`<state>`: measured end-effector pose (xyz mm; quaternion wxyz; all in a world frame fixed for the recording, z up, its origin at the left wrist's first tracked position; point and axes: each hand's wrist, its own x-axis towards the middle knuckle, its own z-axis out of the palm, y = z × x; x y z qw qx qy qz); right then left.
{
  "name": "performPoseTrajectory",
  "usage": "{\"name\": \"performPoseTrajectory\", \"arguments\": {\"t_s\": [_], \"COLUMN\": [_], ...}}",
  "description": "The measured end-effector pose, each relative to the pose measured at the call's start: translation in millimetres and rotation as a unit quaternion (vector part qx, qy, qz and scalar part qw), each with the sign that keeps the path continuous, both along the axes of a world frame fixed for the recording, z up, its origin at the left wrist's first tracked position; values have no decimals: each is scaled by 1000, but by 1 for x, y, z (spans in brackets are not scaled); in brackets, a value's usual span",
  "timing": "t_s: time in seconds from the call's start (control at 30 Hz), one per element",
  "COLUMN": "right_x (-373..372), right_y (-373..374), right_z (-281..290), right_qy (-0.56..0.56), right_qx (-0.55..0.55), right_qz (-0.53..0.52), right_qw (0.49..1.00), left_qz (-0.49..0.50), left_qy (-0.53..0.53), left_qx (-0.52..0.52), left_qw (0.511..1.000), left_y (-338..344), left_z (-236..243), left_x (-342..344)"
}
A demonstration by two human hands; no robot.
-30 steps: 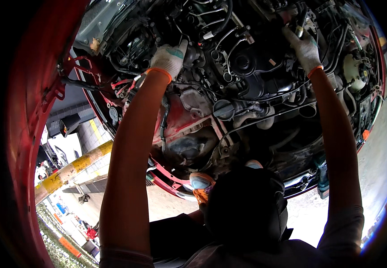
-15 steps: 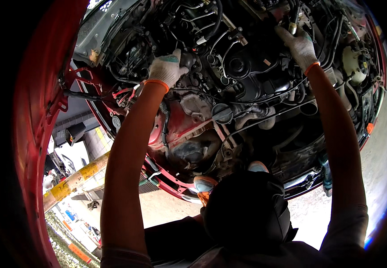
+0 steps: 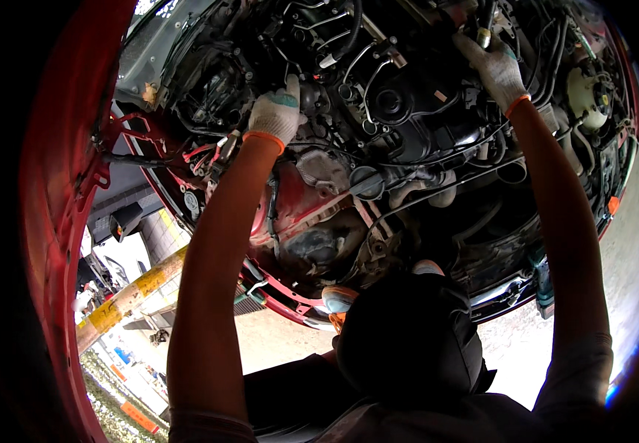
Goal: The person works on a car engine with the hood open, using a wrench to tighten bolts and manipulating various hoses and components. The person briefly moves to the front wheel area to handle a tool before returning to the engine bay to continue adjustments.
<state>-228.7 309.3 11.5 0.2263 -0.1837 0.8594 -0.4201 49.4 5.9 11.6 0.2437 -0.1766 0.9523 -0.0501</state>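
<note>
Both my hands wear pale knitted gloves with orange cuffs and reach into a car's engine bay. My left hand [image 3: 275, 117] is over the left part of the engine [image 3: 400, 103], beside a dark rounded part [image 3: 318, 99]. One finger is stretched out away from me; the other fingertips are partly hidden. At the far right, my right hand [image 3: 498, 72] is closed about a black hose [image 3: 489, 13] with a brass-coloured fitting [image 3: 484, 38]. What lies under that palm cannot be seen.
A red body panel [image 3: 57, 184] rises on the left. Thin metal pipes [image 3: 360, 70] and a black cable [image 3: 437, 193] cross the engine. A pale reservoir [image 3: 586, 100] stands at right. A dark cap [image 3: 411, 340] covers the lower middle; a yellow beam [image 3: 131, 299] lies at lower left.
My left hand has eased off the dark rounded part, and one finger has straightened. My right hand stays at the brass-coloured fitting. The whole view has shifted slightly.
</note>
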Motion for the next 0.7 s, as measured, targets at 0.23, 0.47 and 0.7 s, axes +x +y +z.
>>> {"name": "performPoseTrajectory", "arguments": {"t_s": [0.23, 0.47, 0.7], "right_x": [-15, -14, -9], "right_y": [0, 3, -4], "right_z": [-17, -21, -10], "right_qy": [-5, 56, -30], "right_qx": [36, 43, -7], "right_qz": [6, 61, -21], "right_qw": [999, 996, 999], "left_qz": [88, 210, 192], "left_qy": [-44, 168, 272], "left_qx": [60, 114, 147], "left_qw": [993, 957, 931], "left_y": [-1, 17, 16], "left_z": [4, -6, 20], "left_x": [-10, -1, 2]}}
